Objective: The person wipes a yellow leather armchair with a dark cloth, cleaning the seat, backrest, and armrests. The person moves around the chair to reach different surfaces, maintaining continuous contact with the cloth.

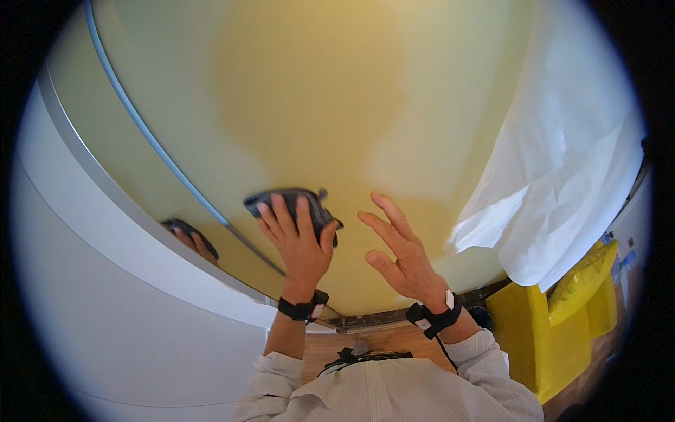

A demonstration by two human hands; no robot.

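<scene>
A dark grey cloth [281,195] lies bunched against a smooth yellow wall panel [436,169]. My left hand [298,243] holds it to the panel, with the fingers spread flat over it and the thumb at its right edge. To the right, my right hand [402,250] is open and empty, its fingers apart in front of the panel; whether it touches the surface I cannot tell. A black strap with a small pale block circles each wrist. Part of the cloth is hidden under my left hand.
A shiny metal strip [151,133] runs down the panel's left side. Beyond it, a glossy edge reflects a hand and cloth, beside a white surface [105,281]. At right hangs a white curtain [548,176], above a yellow sofa [524,330] with a yellow cushion [582,281].
</scene>
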